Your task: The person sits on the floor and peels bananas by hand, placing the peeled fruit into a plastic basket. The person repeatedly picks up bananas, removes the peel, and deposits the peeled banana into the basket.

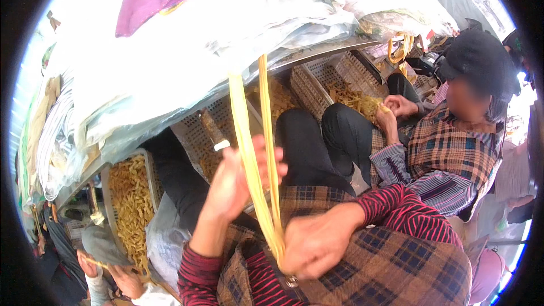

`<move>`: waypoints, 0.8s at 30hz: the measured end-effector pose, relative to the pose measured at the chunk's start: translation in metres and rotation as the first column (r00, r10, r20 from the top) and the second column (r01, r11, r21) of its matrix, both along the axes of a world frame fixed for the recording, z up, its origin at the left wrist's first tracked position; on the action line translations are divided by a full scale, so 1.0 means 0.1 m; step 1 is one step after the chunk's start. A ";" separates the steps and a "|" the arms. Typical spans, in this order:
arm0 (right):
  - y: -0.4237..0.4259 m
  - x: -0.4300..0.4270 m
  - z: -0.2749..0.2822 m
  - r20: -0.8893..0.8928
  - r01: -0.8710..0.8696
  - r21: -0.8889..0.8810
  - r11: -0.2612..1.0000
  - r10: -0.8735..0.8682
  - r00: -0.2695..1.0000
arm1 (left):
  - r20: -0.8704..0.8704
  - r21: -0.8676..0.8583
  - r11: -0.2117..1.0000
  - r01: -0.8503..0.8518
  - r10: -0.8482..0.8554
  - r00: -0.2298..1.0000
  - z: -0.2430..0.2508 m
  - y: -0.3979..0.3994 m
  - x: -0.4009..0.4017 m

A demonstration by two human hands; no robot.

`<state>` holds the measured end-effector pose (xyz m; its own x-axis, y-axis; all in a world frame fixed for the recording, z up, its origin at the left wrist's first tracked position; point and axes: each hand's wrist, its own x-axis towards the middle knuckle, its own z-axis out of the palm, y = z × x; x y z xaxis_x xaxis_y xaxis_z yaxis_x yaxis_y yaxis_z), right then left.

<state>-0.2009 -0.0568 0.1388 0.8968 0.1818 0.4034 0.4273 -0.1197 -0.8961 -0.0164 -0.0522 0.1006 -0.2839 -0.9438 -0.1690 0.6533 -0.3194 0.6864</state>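
A bundle of long yellow strands [245, 136], which look like plant fibre or strips, runs from the table edge down to my lap in two lengths. The fingers of my right hand [318, 238] are closed around its lower end, close to my plaid vest. Behind the strands I hold up my left hand [244, 174], blurred, its fingers spread; whether it touches them I cannot tell. Just beyond the left hand, a rod-like tool with a white end [212, 129] stands over a plastic crate [187, 129].
Plastic sheeting covers the table [293, 53]. To the left is a crate of short yellow-brown knotted pieces [131, 204], near a person in a grey cap [104, 244]. At right, a person in a plaid vest [450, 144] works over another crate [312, 89]. A pink cloth sleeve [148, 0] lies on top.
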 end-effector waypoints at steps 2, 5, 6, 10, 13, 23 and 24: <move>0.13 0.07 0.00 0.039 -0.265 0.051 0.963 0.263 0.964 | -0.054 0.104 0.990 -0.091 0.097 0.994 0.18 -0.39 0.04; -0.09 0.15 -0.29 -0.140 -0.332 0.396 0.856 0.414 0.900 | -0.022 -0.035 0.981 -0.191 0.190 0.982 0.32 -0.51 0.10; -0.24 0.11 -0.33 -0.431 -0.030 0.638 0.769 0.389 0.814 | 0.204 -0.075 0.954 -0.292 0.301 0.932 0.42 -0.35 0.04; -0.75 0.15 -0.55 -0.416 0.415 0.849 0.326 -0.071 0.907 | 0.787 -0.442 0.851 0.284 0.217 0.577 0.21 0.52 -0.12; -1.43 0.31 -0.44 -0.450 0.496 0.814 0.302 -0.211 0.868 | 0.869 -0.229 0.807 0.544 -0.082 0.488 0.16 0.83 -0.19; -0.59 0.55 -0.38 -0.593 0.686 0.342 0.642 -0.419 0.688 | 0.569 -0.253 0.944 -0.212 0.323 0.757 -0.26 0.33 0.44; -0.45 0.58 -0.63 -0.528 0.560 0.314 0.767 -0.349 0.774 | 0.368 -0.091 0.981 -0.174 0.195 0.909 -0.12 0.20 0.38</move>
